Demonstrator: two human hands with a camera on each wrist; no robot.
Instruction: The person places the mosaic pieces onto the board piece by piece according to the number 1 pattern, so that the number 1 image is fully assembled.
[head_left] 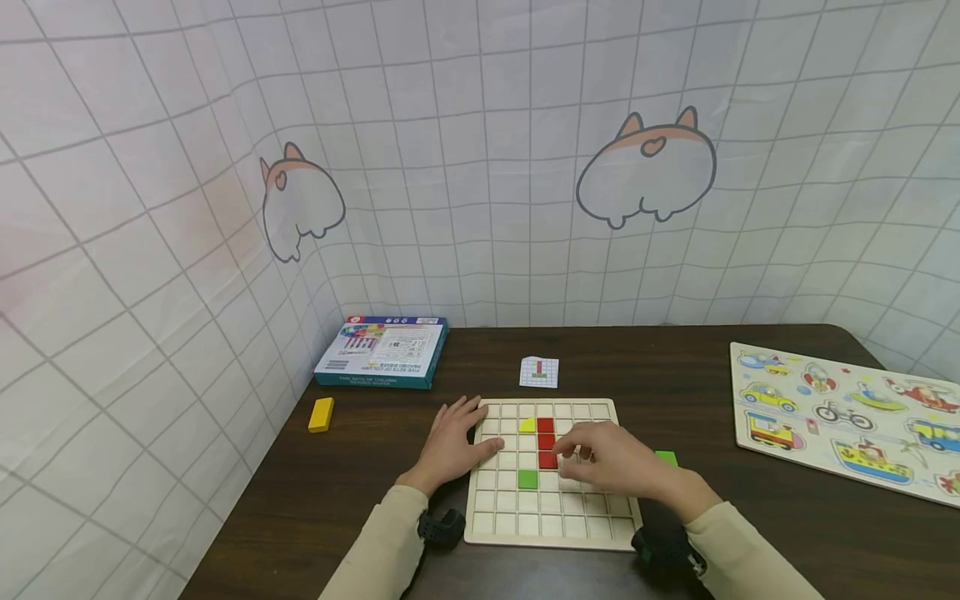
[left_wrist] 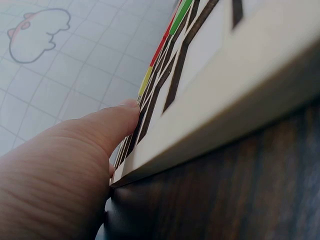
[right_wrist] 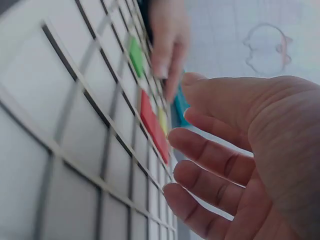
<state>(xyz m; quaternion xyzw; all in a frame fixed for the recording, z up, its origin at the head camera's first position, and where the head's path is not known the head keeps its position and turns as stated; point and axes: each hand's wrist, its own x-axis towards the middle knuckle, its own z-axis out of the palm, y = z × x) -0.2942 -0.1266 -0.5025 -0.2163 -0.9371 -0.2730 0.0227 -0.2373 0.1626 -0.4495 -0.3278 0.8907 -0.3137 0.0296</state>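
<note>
A pale wooden grid board (head_left: 551, 527) lies on the dark table. In its cells are a column of red squares (head_left: 546, 442), a yellow piece (head_left: 527, 426) beside the top one, and a green square (head_left: 528, 479) lower to the left. My left hand (head_left: 453, 446) rests at the board's left edge, fingers extended, thumb reaching over the rim. My right hand (head_left: 609, 457) hovers over the board just right of the red squares. In the right wrist view its fingers (right_wrist: 212, 152) are loosely bent, and nothing shows between them and the thumb.
A small grid card (head_left: 539, 372) with a red and green figure lies behind the board. At the left are a yellow block (head_left: 321, 416) and a flat blue box (head_left: 382, 354). A green piece (head_left: 666, 457) shows past my right wrist; a vehicle puzzle (head_left: 813, 429) lies far right.
</note>
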